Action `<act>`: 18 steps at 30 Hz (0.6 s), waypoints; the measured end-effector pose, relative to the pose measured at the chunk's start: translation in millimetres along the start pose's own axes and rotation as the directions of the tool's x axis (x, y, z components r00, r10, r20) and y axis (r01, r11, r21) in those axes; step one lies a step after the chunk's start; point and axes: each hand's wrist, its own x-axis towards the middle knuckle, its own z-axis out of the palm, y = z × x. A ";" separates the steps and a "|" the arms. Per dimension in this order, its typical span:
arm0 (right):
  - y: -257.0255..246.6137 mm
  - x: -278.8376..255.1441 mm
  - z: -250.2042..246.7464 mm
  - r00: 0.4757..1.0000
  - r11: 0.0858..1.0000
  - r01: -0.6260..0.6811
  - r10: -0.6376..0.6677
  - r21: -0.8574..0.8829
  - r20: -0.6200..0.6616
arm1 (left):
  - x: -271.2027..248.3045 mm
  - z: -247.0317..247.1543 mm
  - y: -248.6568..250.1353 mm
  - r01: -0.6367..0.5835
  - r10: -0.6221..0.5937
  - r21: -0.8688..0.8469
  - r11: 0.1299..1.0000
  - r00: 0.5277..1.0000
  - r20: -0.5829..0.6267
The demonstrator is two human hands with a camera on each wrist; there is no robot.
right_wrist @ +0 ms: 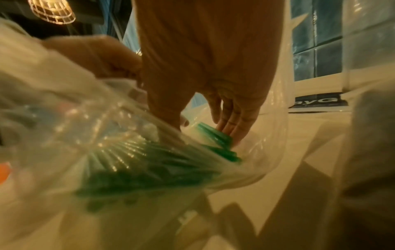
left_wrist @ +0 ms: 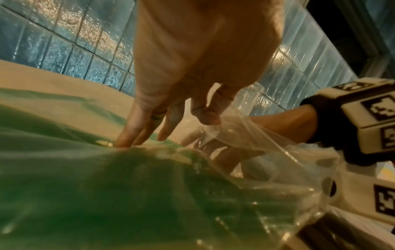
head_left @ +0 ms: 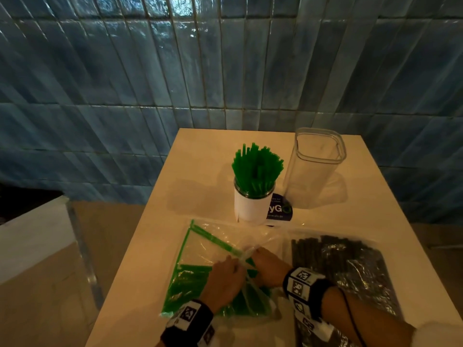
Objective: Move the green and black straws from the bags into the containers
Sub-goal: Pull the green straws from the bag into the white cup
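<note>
A clear bag [head_left: 208, 241] with green straws [head_left: 188, 281] lies at the table's near left. My left hand [head_left: 225, 274] pinches the bag's open edge [left_wrist: 215, 128] between thumb and forefinger, while its other fingers [left_wrist: 128, 138] press down on the bag. My right hand [head_left: 268, 264] reaches into the bag's mouth, and its straight fingers [right_wrist: 230, 128] touch the ends of the green straws [right_wrist: 215, 137]. A white-labelled jar [head_left: 250, 206] farther back stands full of green straws [head_left: 258, 166]. Beside it is an empty clear square container [head_left: 315, 166]. A bag of black straws [head_left: 350, 271] lies to the right.
The white table [head_left: 155, 246] stands against a blue tiled wall [head_left: 125, 71]. A dark printed card [head_left: 279, 209] lies under the jar's right side. A pale counter edge [head_left: 35, 226] sits to the left, below table height.
</note>
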 end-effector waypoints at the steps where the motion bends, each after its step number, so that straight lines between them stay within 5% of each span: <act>1: -5.4 -1.2 -3.6 1.000 1.000 0.006 -0.006 -0.024 -0.002 | -0.7 -1.5 2.0 -0.018 0.018 -0.007 1.000 1.000 -0.010; 8: -14.2 4.4 -3.2 0.994 0.978 -0.091 0.100 -0.189 0.039 | -1.2 -6.8 6.2 -0.055 0.056 0.020 0.998 0.998 -0.038; 12: -18.0 4.8 -4.6 0.983 0.978 -0.154 0.166 -0.140 0.080 | -1.9 -7.5 7.4 -0.033 0.035 0.076 0.997 0.999 -0.037; 18: -18.6 2.9 -10.6 0.985 0.989 -0.071 0.089 -0.128 0.145 | -3.0 -8.5 5.6 0.008 -0.006 0.060 0.998 1.000 -0.028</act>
